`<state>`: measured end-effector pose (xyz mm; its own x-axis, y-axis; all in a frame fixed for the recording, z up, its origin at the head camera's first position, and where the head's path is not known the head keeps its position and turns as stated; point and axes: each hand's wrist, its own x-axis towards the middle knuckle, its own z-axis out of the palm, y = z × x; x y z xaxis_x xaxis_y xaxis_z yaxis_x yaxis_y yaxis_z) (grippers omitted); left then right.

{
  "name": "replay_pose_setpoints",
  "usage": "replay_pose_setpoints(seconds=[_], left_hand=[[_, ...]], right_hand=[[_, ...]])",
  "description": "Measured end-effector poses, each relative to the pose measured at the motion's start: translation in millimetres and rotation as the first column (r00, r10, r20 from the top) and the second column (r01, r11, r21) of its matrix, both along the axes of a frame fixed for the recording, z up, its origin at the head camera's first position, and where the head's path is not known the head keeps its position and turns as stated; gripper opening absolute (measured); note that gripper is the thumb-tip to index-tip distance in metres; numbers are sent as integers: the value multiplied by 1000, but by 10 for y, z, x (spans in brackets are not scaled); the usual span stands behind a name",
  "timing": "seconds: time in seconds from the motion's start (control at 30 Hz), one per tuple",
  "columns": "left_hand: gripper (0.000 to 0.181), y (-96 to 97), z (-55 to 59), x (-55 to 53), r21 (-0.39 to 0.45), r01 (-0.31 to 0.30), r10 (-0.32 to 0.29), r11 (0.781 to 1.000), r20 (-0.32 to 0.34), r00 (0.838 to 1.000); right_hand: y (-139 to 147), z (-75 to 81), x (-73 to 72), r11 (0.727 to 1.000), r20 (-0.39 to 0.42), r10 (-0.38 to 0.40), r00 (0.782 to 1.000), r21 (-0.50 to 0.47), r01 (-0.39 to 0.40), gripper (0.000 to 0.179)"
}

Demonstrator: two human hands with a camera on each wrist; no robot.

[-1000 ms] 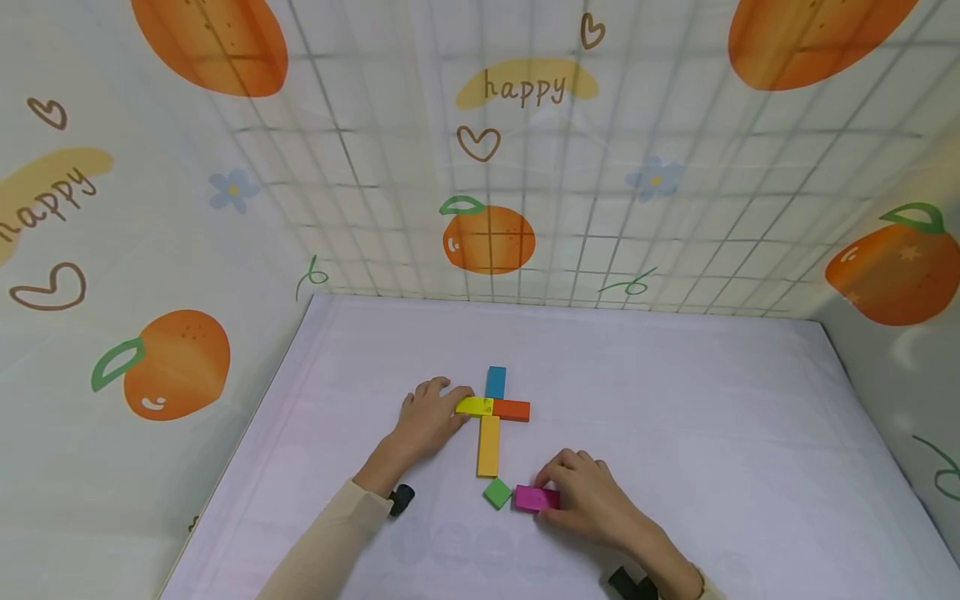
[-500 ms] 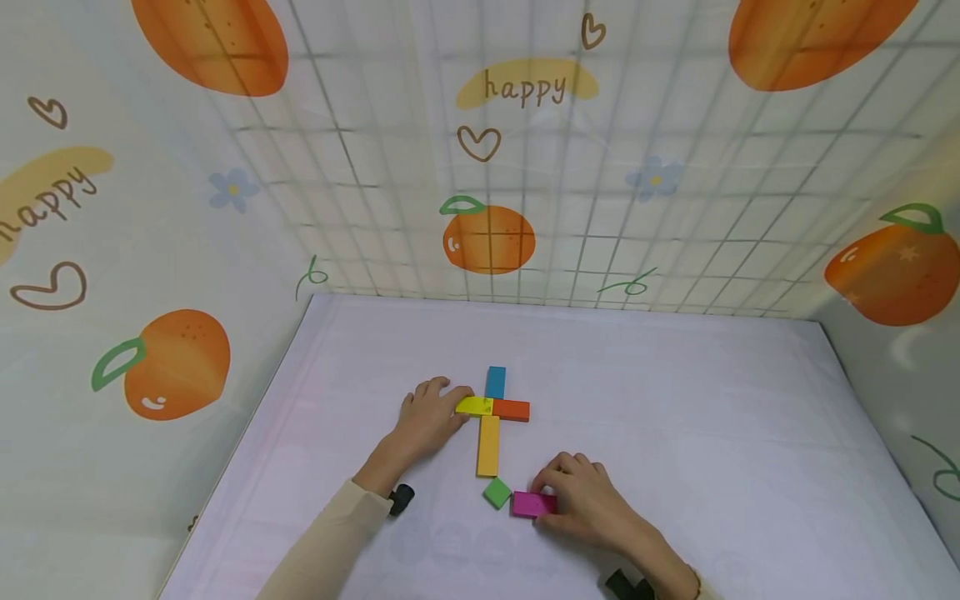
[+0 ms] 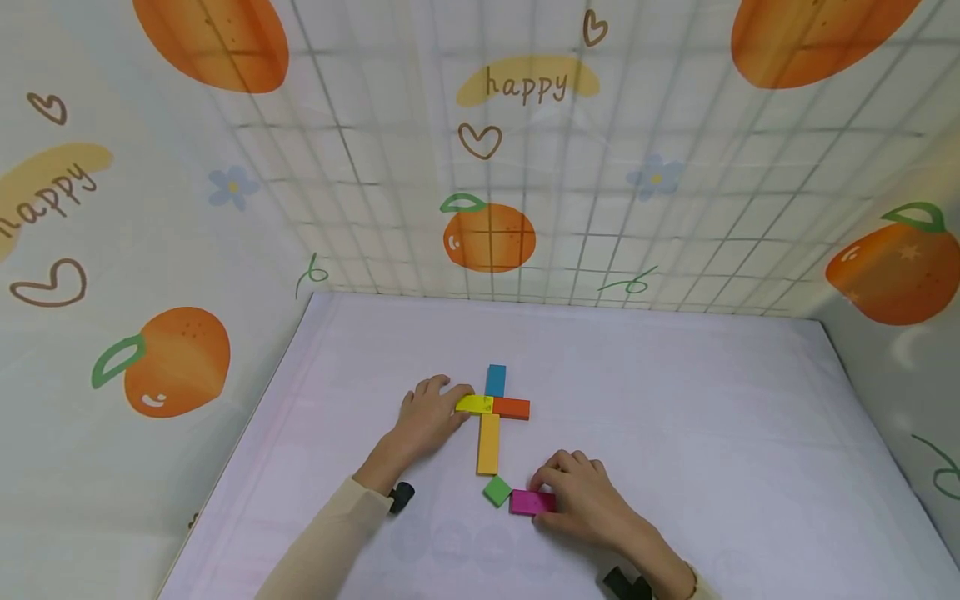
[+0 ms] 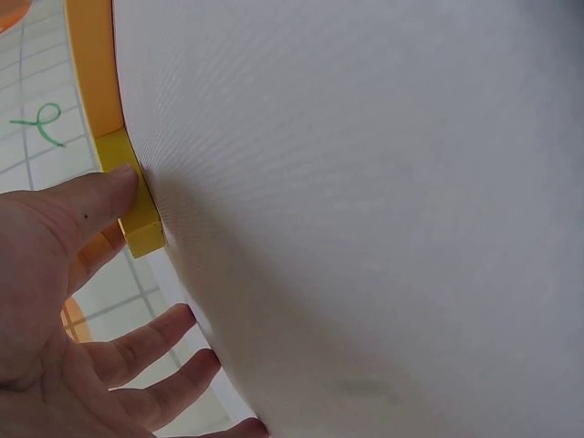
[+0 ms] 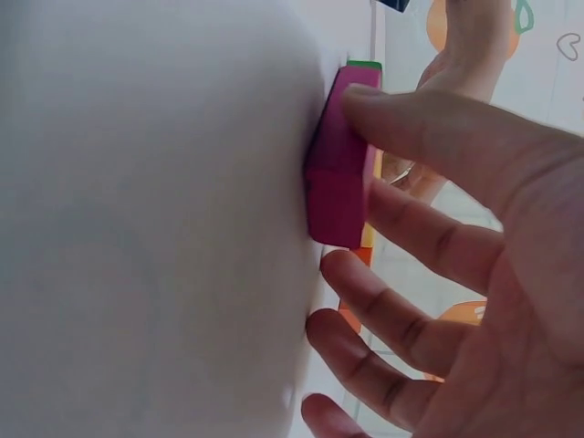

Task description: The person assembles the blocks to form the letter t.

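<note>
My left hand (image 3: 431, 418) pinches the left end of a yellow block (image 3: 475, 405) between thumb and finger; the left wrist view shows the thumb along the side of that yellow block (image 4: 139, 214). A magenta block (image 3: 531, 502) lies in the grip of my right hand (image 3: 585, 497), its left end at the right corner of a green block (image 3: 497, 492) turned like a diamond. In the right wrist view, the thumb presses one side of the magenta block (image 5: 339, 173). Above the green block runs a long orange-yellow block (image 3: 488, 445).
A red-orange block (image 3: 512, 408) meets the yellow block's right end, and a blue block (image 3: 496, 381) stands just above their joint. All lie flat on the white tabletop (image 3: 675, 400). Printed cloth walls (image 3: 375, 208) rise behind and at the sides.
The magenta block has shifted slightly left and toward me with my right hand, closing the small gap to the green block. My left hand stays on the yellow block.
</note>
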<state>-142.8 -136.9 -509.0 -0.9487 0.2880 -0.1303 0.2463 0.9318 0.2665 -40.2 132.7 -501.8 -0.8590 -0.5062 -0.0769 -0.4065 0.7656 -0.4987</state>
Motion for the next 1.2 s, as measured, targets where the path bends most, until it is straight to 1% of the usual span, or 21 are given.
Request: replay_pose_setpoints(seconds=[0.23,0.6,0.83,1.07,1.2], left_hand=[[43,9,13,3,-1,-1,1,1000,0,1000],[44,11,-6,-5,-14,-8,8,1000,3,1000],[44,22,17,1,-8,-6,6,1000,-8,1000],[57,-10,-33,1,10,-20,19,1000,12,1000],[61,-36,-39,40,35,-32,32,999,12,999]], right_hand=[[-4,-8,-10,1000,-6,-2,1000,18,2,32],[-11,-8,-17,1000,7,-3,1000,18,3,34],[-8,-19,-24,1000,13,-9,1000,18,9,34],[-7,-27,-19,999,39,-18,999,31,17,36],[26,-10,-19,999,44,-41,998,12,41,35]])
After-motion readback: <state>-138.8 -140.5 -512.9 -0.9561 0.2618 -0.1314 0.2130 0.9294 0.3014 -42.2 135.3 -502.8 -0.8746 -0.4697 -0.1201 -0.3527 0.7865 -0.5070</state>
